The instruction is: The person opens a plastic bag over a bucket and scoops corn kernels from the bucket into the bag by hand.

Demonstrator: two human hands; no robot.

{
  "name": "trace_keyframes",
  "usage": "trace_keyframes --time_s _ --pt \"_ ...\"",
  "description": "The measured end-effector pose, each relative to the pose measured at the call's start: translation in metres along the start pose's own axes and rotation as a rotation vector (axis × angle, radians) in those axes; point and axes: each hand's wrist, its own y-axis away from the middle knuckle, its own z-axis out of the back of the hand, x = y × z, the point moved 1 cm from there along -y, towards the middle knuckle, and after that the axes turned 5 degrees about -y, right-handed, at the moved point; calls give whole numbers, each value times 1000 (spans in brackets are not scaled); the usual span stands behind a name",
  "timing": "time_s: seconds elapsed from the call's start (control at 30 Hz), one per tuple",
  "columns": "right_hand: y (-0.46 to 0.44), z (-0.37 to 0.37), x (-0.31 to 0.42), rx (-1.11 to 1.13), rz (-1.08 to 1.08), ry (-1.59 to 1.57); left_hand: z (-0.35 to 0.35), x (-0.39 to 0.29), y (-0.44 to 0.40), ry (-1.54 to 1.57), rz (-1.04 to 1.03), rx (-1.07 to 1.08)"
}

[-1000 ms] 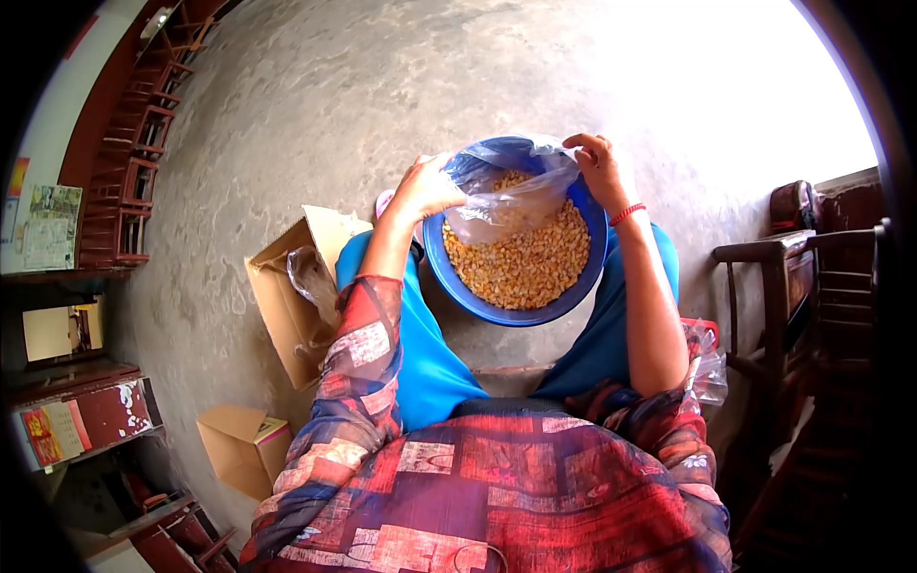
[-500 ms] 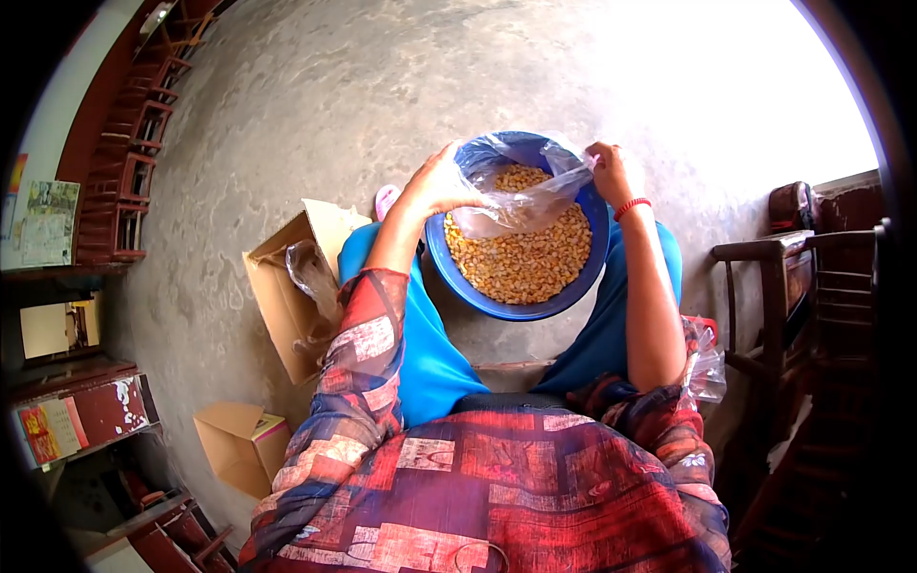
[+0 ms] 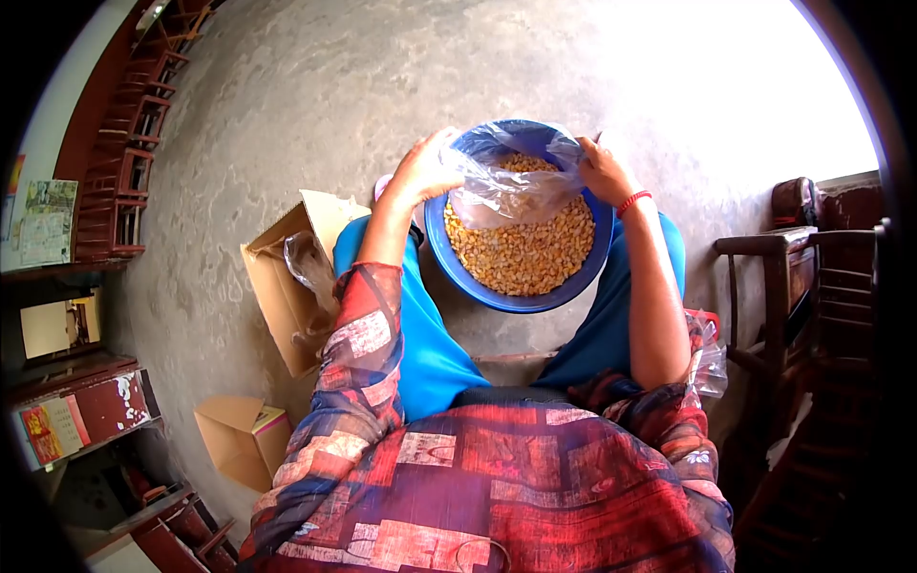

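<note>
Between the left hand (image 3: 423,172) and the right hand (image 3: 607,172), a clear plastic bag (image 3: 516,199) hangs over the far part of a blue basin (image 3: 523,305) of corn kernels (image 3: 521,263). Each hand, fingers curled, grips one side of the film.

The round basin (image 3: 521,304) is deep blue, the loose kernels (image 3: 521,263) golden yellow flecked with cream, the thin plastic bag (image 3: 516,199) clear. Red, navy and cream blocks pattern the cloth shirt (image 3: 478,477); the cloth trousers (image 3: 425,349) are bright blue, the thin bracelet (image 3: 632,201) red.
</note>
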Motion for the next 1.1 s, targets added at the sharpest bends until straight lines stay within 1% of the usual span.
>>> trace_keyframes --time_s 0.07,0.1,0.13,0.2,0.23,0.3,0.33,0.37,0.43,0.53,0.6,0.63,0.67,0.7,0.73,0.8,0.87,0.93,0.97,1.0,1.07,1.1 --pt "1 1 0 8 -19 -43 3 -6 2 -216 -187 -450" --pt "2 2 0 13 -38 -84 5 -15 4 -225 -301 -616" --pt "2 1 0 15 -41 -86 7 -23 7 -225 -300 -612" --pt "-1 -1 -2 31 -63 -103 7 -39 12 -313 -529 -479" --pt "-2 -2 -4 33 -66 -103 -2 -38 14 -361 -582 -459" --pt "-2 -3 -3 -3 -13 -7 -15 -29 18 -430 -441 -292" --pt "-2 -1 0 -2 -13 -8 -18 -24 20 -481 -356 -202" --pt "-2 0 1 12 -22 22 -17 -20 19 -482 -353 -200" --pt "-2 0 2 23 -32 51 -11 -17 18 -464 -152 -69" --pt "-3 1 1 16 -21 5 -8 -20 25 -545 -134 -70" --pt "-3 2 1 96 -89 3 -10 -24 27 -543 -146 -105" --pt "-1 1 2 97 -88 1 -10 -29 27 -499 -202 -222" --pt "2 0 5 7 -45 -83 -9 -33 27 -455 -256 -337" --pt "3 -1 8 -83 -3 -166 -8 -36 25 -502 -375 -467" --pt "2 -1 10 -82 -2 -167 -7 -34 19 -503 -373 -467" --pt "1 2 13 -220 41 -235 -5 -33 11 -341 -387 -604" --pt "0 3 15 -204 5 -226 -7 -31 8 -363 -358 -597" --pt "0 -2 11 -188 -29 -220 -14 -26 4 -331 -189 -542" --pt "1 -10 2 -127 -47 -199 -17 -21 4 -393 -187 -466" --pt "1 -12 -1 -67 -66 -179 -20 -16 3 -393 -186 -465" --pt "-1 -12 -8 -42 -86 -161 -29 -8 -1 -508 -72 -271" --pt "-2 -10 -8 -19 -105 -143 -29 -11 0 -487 -34 -218"
